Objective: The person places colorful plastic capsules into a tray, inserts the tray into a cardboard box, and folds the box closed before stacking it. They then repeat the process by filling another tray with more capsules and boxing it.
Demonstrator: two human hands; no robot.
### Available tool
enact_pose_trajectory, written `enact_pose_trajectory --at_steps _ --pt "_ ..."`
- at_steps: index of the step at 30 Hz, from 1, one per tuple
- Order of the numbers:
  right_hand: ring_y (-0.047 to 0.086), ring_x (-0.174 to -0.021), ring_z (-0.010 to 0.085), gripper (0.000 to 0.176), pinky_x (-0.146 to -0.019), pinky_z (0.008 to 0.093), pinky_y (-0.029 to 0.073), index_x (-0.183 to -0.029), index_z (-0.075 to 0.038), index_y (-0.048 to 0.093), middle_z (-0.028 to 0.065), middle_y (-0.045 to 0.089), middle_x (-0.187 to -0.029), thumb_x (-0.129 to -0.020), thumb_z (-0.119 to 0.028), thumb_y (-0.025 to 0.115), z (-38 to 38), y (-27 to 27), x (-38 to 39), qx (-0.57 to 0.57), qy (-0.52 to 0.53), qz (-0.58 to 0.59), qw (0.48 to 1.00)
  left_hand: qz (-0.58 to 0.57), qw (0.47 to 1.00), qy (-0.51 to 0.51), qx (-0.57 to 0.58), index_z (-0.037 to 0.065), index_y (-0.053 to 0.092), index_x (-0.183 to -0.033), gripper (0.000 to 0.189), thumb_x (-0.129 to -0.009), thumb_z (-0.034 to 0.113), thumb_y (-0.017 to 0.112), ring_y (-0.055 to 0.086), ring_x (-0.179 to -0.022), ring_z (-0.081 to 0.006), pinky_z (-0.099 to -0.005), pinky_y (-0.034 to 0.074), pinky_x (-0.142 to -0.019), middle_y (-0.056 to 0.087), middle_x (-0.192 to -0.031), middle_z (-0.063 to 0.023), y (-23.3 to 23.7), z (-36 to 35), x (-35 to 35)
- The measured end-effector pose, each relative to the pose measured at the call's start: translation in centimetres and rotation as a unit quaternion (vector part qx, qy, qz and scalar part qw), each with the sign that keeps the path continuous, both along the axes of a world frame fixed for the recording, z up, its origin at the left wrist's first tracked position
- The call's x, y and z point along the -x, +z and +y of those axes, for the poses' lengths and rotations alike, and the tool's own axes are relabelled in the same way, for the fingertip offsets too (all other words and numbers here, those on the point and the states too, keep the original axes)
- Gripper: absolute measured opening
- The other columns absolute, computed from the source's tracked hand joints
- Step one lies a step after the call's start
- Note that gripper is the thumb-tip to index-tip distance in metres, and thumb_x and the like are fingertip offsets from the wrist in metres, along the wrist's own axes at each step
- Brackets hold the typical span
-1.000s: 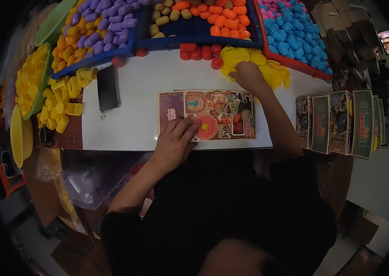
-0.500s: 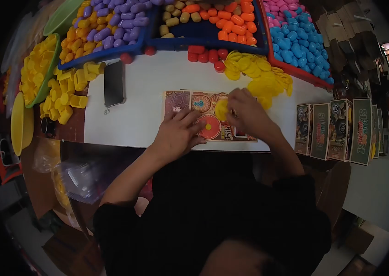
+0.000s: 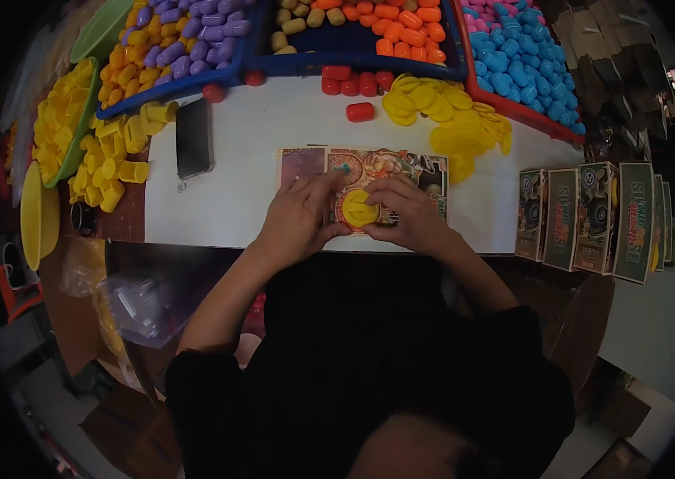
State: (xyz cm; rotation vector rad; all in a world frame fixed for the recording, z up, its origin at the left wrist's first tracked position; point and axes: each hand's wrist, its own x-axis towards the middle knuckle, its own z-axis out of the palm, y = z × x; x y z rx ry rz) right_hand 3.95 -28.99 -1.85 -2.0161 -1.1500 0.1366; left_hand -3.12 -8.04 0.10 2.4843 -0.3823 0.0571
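Note:
A flat printed cardboard piece [image 3: 425, 169] with colourful pictures lies on the white tabletop in front of me. A yellow plastic disc [image 3: 360, 207] rests over the round red picture printed on it. My right hand [image 3: 413, 214] pinches this disc at its right edge, thumb below and fingers above. On the left part of the cardboard lies my left hand [image 3: 297, 209], its index finger and thumb apart beside the disc's left edge. Both palms hide parts of the print. Beyond my right hand is a loose pile of yellow discs [image 3: 465, 132].
Blue trays [image 3: 357, 62] of capsules and a red tray [image 3: 525, 124] line the back. Red capsules [image 3: 360, 112] lie before them. A phone [image 3: 194, 137] and yellow cups [image 3: 106, 172] are left; printed boxes [image 3: 593, 215] stand right.
My right hand has brought the yellow disc left and down onto the red round picture. My left hand has shifted slightly left. One red capsule now lies farther left, apart from the discs.

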Motion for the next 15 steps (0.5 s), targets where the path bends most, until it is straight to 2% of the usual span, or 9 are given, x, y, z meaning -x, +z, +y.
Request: enact_pose_trajectory --at_steps 4,6,7,8,9,11,12,14,15 --pt "0.057 -0.093 0.0245 0.034 -0.078 0.0332 0.048 -0.090 -0.003 0.060 0.0082 0.058 -0.100 -0.062 -0.010 0.078 0.2 0.2 -0.1 -0.003 0.016 0.020 1.000 0.018 0.999 0.026 0.039 0.006 0.048 -0.119 0.061 -0.068 0.026 0.075 0.054 -0.100 -0.0269 -0.0377 0.040 -0.086 0.059 -0.103 -0.0101 0.2 -0.1 -0.7" --pt "0.057 -0.092 0.0240 0.032 -0.078 0.0331 0.048 -0.091 -0.003 0.061 0.0081 0.060 -0.098 -0.063 -0.010 0.077 0.1 0.7 -0.6 0.010 0.026 0.028 0.999 0.237 0.965 0.056 0.093 0.008 0.057 -0.098 0.041 -0.066 0.025 0.076 0.058 -0.091 -0.0266 -0.0385 0.044 -0.079 0.061 -0.091 -0.0090 0.9 0.1 -1.9" --pt "0.058 -0.091 0.0238 0.031 -0.078 0.0331 0.048 -0.091 -0.003 0.063 0.0086 0.061 -0.096 -0.064 -0.010 0.076 0.0 0.8 -1.2 0.047 0.074 0.047 0.995 0.240 0.965 0.054 0.092 0.008 0.057 -0.098 0.041 -0.066 0.025 0.076 0.058 -0.091 -0.0266 -0.0385 0.044 -0.079 0.061 -0.091 -0.0090 0.6 0.1 -2.4" --pt "0.059 -0.091 0.0235 0.030 -0.078 0.0331 0.048 -0.091 -0.003 0.064 0.0091 0.062 -0.094 -0.064 -0.009 0.074 -0.1 0.9 -1.8 0.084 0.122 0.065 0.987 0.164 0.986 -0.004 0.033 0.007 0.058 -0.093 0.037 -0.064 0.020 0.077 0.058 -0.083 -0.0275 -0.0396 0.044 -0.073 0.060 -0.084 -0.0098 0.1 0.1 -2.9" --pt "0.059 -0.091 0.0235 0.030 -0.078 0.0331 0.048 -0.091 -0.003 0.064 0.0091 0.062 -0.094 -0.064 -0.009 0.074 0.2 1.3 -2.5 0.084 0.120 0.068 0.987 0.085 0.994 -0.061 -0.026 0.006 0.058 -0.087 0.033 -0.062 0.016 0.077 0.058 -0.076 -0.0283 -0.0407 0.045 -0.067 0.059 -0.077 -0.0106 -0.2 0.0 -3.4" --pt "0.061 -0.081 0.0279 0.022 -0.070 0.0347 0.050 -0.079 -0.002 0.065 0.0088 0.064 -0.082 -0.061 -0.012 0.074 1.3 2.1 -3.3 0.238 0.152 0.118 0.952 0.122 0.988 -0.070 -0.057 0.007 0.057 -0.086 0.034 -0.060 0.016 0.077 0.059 -0.076 -0.0292 -0.0403 0.045 -0.067 0.059 -0.076 -0.0108 0.2 -0.4 -4.4" --pt "0.061 -0.081 0.0279 0.022 -0.070 0.0347 0.050 -0.079 -0.002 0.065 0.0088 0.064 -0.082 -0.061 -0.012 0.074 1.9 2.4 -2.7 0.237 0.154 0.116 0.952 0.154 0.981 -0.076 -0.090 0.008 0.056 -0.085 0.034 -0.058 0.015 0.077 0.059 -0.076 -0.0300 -0.0398 0.046 -0.067 0.059 -0.075 -0.0110 0.5 -0.6 -4.8" --pt "0.063 -0.077 0.0241 0.031 -0.069 0.0319 0.050 -0.091 -0.002 0.066 0.0114 0.066 -0.084 -0.061 -0.009 0.072 2.8 2.9 -0.7 0.333 0.072 -0.023 0.940 0.130 0.983 -0.068 -0.113 0.007 0.057 -0.086 0.036 -0.059 0.020 0.077 0.060 -0.076 -0.0314 -0.0408 0.047 -0.066 0.062 -0.076 -0.0110 0.1 -1.0 -4.3" --pt "0.063 -0.077 0.0241 0.031 -0.069 0.0319 0.050 -0.091 -0.002 0.066 0.0114 0.066 -0.084 -0.061 -0.009 0.072 2.6 2.7 0.0 0.333 0.073 -0.023 0.940 0.109 0.983 -0.063 -0.132 0.006 0.058 -0.087 0.040 -0.059 0.026 0.078 0.062 -0.076 -0.0328 -0.0417 0.048 -0.065 0.064 -0.078 -0.0111 0.3 -1.3 -4.1"
